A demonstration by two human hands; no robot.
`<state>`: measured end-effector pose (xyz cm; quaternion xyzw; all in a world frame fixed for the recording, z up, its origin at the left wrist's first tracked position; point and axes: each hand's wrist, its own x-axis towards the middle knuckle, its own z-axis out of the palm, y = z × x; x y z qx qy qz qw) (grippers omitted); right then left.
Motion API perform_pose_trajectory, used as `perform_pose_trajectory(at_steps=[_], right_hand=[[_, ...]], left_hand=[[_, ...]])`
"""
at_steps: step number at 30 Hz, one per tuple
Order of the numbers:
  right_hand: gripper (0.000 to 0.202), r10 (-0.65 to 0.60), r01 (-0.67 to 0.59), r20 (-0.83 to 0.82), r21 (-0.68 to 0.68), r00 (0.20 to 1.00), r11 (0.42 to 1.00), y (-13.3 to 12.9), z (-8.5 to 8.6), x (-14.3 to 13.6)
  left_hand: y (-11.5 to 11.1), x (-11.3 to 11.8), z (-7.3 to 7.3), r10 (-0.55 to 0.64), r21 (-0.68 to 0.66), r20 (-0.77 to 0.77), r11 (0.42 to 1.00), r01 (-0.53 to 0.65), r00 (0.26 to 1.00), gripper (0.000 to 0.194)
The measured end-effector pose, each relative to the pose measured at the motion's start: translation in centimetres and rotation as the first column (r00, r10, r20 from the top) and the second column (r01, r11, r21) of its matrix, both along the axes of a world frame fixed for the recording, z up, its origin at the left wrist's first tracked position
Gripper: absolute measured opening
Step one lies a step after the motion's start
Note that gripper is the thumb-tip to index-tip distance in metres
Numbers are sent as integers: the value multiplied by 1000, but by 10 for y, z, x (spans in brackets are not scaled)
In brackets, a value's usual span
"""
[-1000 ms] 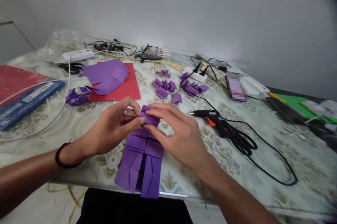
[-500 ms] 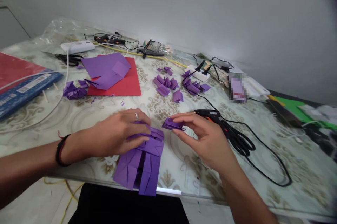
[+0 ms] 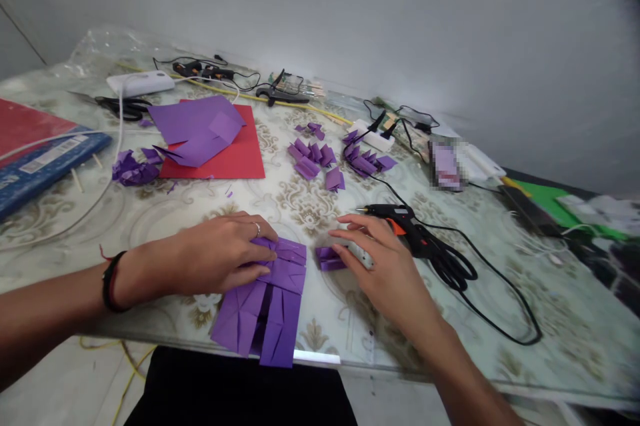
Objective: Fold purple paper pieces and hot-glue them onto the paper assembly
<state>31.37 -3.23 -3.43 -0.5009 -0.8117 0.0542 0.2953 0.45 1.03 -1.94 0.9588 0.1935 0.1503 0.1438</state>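
Note:
My left hand [image 3: 227,253] lies over a folded sheet of purple paper [image 3: 284,319], its fingers resting on the far part and hiding some of it. The sheet has creased flaps with a dark gap down the middle. To its right, a small folded purple paper piece [image 3: 330,259] sits on the table. My right hand [image 3: 377,256] is just beside this piece, fingers spread, with nothing held that I can see. Whether a fingertip still touches the piece, I cannot tell. Just beyond this hand lies a black and orange glue gun [image 3: 407,223] with a looped cord.
Several small folded purple pieces [image 3: 310,158] lie farther back. A purple sheet [image 3: 195,129] covers part of a red sheet [image 3: 250,159] at left, near crumpled purple paper [image 3: 133,169] and scissors [image 3: 127,108]. A power strip [image 3: 373,137] stands behind; black cord [image 3: 530,309] loops at right.
My right hand has let go of the small folded purple piece, which now sits lower, on the table, and its fingers have spread. My left hand stays on the folded sheet. The view has shifted slightly.

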Motion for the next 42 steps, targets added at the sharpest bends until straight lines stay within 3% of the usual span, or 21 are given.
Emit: perform_pose_trajectory(at_steps=[4, 7, 10, 16, 22, 31, 37, 42], right_hand=[[12, 48, -49, 13, 66, 999, 997, -5, 2, -3], [15, 158, -157, 15, -63, 987, 986, -8, 3, 2], [17, 183, -180, 5, -168, 983, 969, -7, 2, 8], [21, 226, -212, 25, -252, 974, 944, -1, 4, 16], [18, 189, -193, -37, -256, 981, 947, -3, 2, 17], [9, -13, 28, 43, -373, 999, 927, -21, 10, 0], [10, -6, -15, -69, -306, 998, 952, -18, 19, 0], [12, 1, -117, -271, -413, 963, 903, -4, 34, -14]], left_hand=[[0, 1, -1, -7, 17, 5, 1000, 7, 1000, 25], [-1, 1, -1, -12, 41, 14, 999, 11, 1000, 23], [0, 1, -1, -11, 42, 5, 999, 10, 1000, 22], [0, -4, 3, -21, 3, -42, 1000, 22, 999, 25], [0, -4, 5, -25, 10, -55, 1000, 25, 998, 27], [-1, -4, 2, -31, 24, -91, 999, 33, 995, 29], [-5, -4, 5, -19, 35, -109, 999, 23, 994, 30], [-9, -5, 10, -25, 74, -135, 997, 36, 990, 31]])
